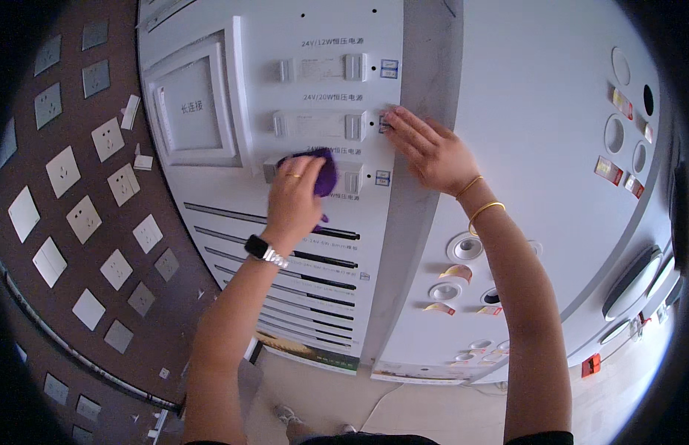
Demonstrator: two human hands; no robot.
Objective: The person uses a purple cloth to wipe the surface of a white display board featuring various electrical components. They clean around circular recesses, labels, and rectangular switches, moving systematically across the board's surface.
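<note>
My left hand [297, 192], with a watch at its wrist, holds a bunched purple cloth [326, 175] against the third power supply [352, 179] on a white display board [322, 28]. Part of that white unit is hidden by the hand and cloth. Higher up, two similar power supplies, a middle one [316, 125] and a top one [322, 68], are fixed to the board. My right hand [433, 147] lies with its fingertips on a small blue-edged label [384, 123] beside the middle unit and partly covers it. It holds nothing that I can see.
Black and grey light strips [327, 258] run across the lower board. A white frame sample [236, 94] projects at its left. Switches and sockets [84, 219] cover the brown panel further left. Recessed downlights [465, 247] with tags sit in the right-hand panel. A cable [377, 403] lies on the floor.
</note>
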